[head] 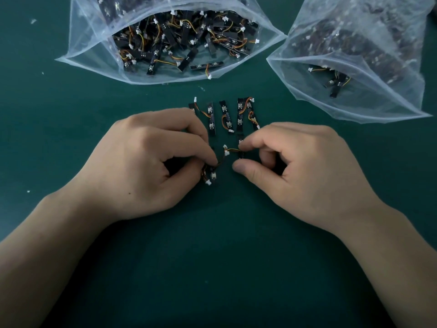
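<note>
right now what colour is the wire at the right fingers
Orange and yellow wire; head view shows it best.

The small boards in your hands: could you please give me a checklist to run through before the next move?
1. The left hand grips the wired board: ok.
2. The right hand touches the second board; firm pinch: cannot tell.
3. The white connector between the hands is in sight and free: ok.
4. The row of boards lies side by side on the green mat: ok.
5. The left bag opens toward the hands: ok.
</note>
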Action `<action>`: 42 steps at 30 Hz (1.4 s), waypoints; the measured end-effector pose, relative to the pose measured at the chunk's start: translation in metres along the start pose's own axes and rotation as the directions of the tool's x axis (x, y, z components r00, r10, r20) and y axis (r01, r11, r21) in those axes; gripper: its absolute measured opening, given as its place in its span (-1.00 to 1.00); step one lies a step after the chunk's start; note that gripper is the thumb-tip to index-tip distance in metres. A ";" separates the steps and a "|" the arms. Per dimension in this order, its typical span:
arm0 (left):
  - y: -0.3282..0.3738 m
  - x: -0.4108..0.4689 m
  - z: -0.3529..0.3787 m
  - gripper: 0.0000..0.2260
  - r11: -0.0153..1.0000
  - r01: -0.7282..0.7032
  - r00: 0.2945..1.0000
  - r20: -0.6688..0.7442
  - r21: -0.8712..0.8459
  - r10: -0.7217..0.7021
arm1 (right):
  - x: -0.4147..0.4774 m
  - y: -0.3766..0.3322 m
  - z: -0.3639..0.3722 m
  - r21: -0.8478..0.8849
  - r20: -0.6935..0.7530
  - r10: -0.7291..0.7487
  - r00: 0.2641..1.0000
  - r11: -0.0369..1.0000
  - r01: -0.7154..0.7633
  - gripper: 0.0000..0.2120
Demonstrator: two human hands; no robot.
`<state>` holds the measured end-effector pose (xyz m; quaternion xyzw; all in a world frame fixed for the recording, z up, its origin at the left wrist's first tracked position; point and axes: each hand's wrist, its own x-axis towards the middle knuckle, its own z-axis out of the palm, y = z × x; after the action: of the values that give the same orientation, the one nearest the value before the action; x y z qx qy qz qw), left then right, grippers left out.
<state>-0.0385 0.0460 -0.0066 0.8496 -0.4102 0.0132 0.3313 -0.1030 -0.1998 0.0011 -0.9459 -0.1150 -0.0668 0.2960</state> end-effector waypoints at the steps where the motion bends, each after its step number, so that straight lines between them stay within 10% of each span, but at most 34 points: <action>1: 0.000 0.000 -0.001 -0.81 1.000 -0.001 1.000 0.003 -0.004 0.001 | 0.000 -0.001 0.000 -0.005 -0.005 0.002 1.000 1.000 -0.002 -0.80; 42: 0.005 0.000 0.000 -0.80 0.996 0.088 0.995 -0.053 -0.032 -0.090 | 0.001 -0.003 0.009 0.071 -0.045 0.067 0.997 0.995 -0.063 -0.83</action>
<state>-0.0415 0.0437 -0.0039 0.8614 -0.3630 0.0155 0.3549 -0.1023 -0.1920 -0.0046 -0.9363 -0.0793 -0.0756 0.3336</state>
